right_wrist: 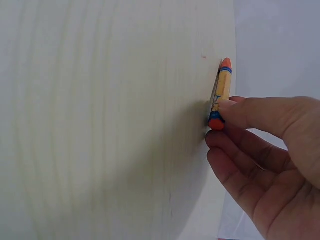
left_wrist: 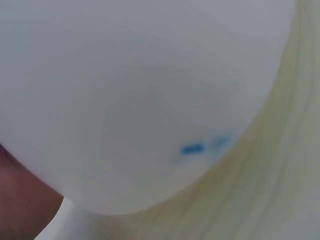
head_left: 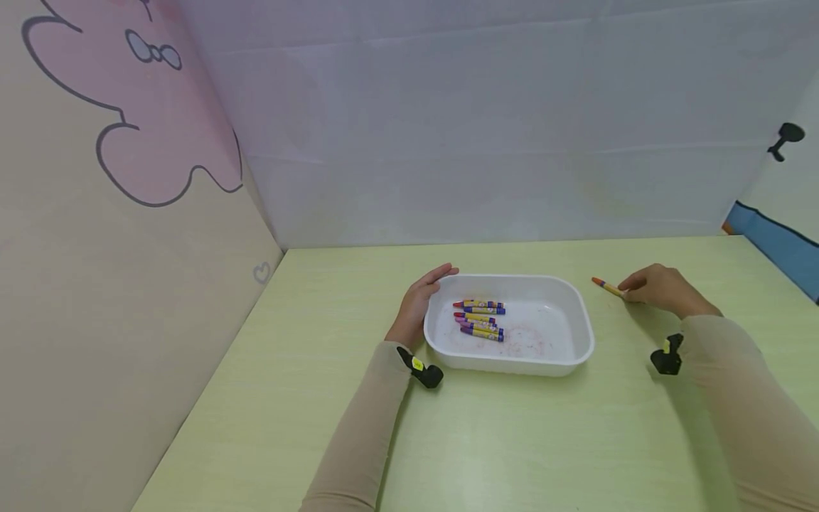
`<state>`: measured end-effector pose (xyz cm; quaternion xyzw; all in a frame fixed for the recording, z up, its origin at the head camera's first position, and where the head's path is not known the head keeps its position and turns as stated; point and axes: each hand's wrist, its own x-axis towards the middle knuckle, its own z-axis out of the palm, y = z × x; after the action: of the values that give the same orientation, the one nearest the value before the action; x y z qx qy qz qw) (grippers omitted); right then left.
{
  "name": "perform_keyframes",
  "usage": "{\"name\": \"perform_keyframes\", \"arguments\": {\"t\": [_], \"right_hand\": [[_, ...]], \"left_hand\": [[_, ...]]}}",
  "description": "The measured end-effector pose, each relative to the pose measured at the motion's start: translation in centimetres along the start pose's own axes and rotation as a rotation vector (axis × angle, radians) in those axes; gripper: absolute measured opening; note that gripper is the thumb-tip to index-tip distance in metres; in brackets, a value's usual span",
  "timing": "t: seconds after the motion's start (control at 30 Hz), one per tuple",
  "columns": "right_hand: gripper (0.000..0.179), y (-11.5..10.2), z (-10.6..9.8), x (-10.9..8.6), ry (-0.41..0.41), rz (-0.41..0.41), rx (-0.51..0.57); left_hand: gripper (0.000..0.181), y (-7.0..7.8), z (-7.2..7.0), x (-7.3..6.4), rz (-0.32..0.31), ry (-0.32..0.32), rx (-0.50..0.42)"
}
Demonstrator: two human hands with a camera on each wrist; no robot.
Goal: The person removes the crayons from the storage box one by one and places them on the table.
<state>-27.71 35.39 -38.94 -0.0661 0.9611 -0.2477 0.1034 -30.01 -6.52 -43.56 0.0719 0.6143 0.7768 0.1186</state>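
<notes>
Crayons [head_left: 481, 319] inside white tray [head_left: 563, 299]

You are looking at a white tray [head_left: 576, 334] holding crayons [head_left: 481, 319] wrapped in yellow and purple, an orange-tipped yellow crayon [head_left: 606, 286] at three o'clock, all sitting on a pale green table [head_left: 269, 398].

We saw a pale green table [head_left: 307, 398] w/ faint wood grain. A white tray [head_left: 579, 334] sat directly on it, approx. mid-table, nearer the far edge. An orange crayon [head_left: 606, 286] lay on the tabletop just right of the tray, toward the far right corner.
</notes>
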Motion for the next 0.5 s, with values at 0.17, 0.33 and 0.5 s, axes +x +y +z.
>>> {"name": "perform_keyframes", "arguments": {"t": [0.17,0.33,0.5], "right_hand": [[0.038,-0.1,-0.4,-0.1,-0.005,-0.009,-0.02],[0.039,-1.0,-1.3,-0.1,-0.003,-0.024,-0.021],[0.039,-2.9,-2.1,0.2,0.006,-0.052,-0.022]], "left_hand": [[0.043,0.0,0.0,0.0,-0.007,0.0,0.014],[0.042,0.2,0.1,0.1,-0.009,-0.008,0.019],[0.041,0.3,0.2,0.2,-0.016,-0.004,0.015]]}}
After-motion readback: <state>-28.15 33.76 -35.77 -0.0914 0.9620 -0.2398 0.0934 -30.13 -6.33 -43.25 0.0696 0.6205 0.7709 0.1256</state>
